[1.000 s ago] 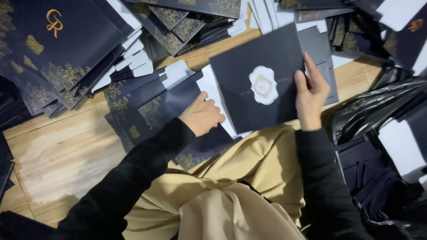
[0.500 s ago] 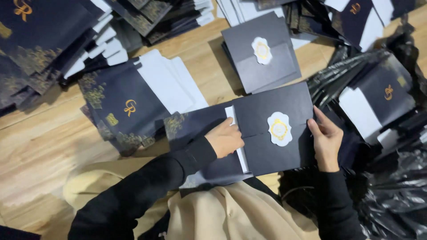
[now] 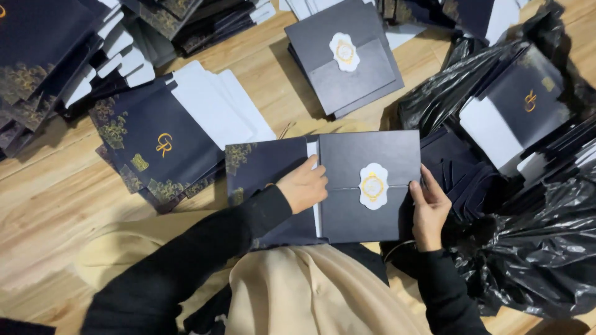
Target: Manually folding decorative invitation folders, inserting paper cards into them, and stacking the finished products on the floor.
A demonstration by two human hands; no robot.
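A dark navy folded card point(image 3: 347, 205) with a white and gold scalloped seal point(image 3: 373, 185) lies in front of me, partly inside a navy envelope with gold floral print point(image 3: 264, 170). My left hand point(image 3: 304, 186) presses on the envelope's opening at the card's left edge. My right hand point(image 3: 427, 208) grips the card's right edge. Both arms wear black sleeves, and beige cloth covers my lap below.
A stack of sealed cards point(image 3: 347, 59) lies on the wooden floor point(image 3: 56, 205) ahead. Open navy envelopes with white flaps point(image 3: 167, 139) are piled at left and top left. Black plastic bags point(image 3: 534, 248) with more envelopes point(image 3: 518, 111) fill the right side.
The view has shifted; a sealed card earlier held up now rests on the stack ahead. Both hands have come down, and a card now sits slid further left into the envelope.
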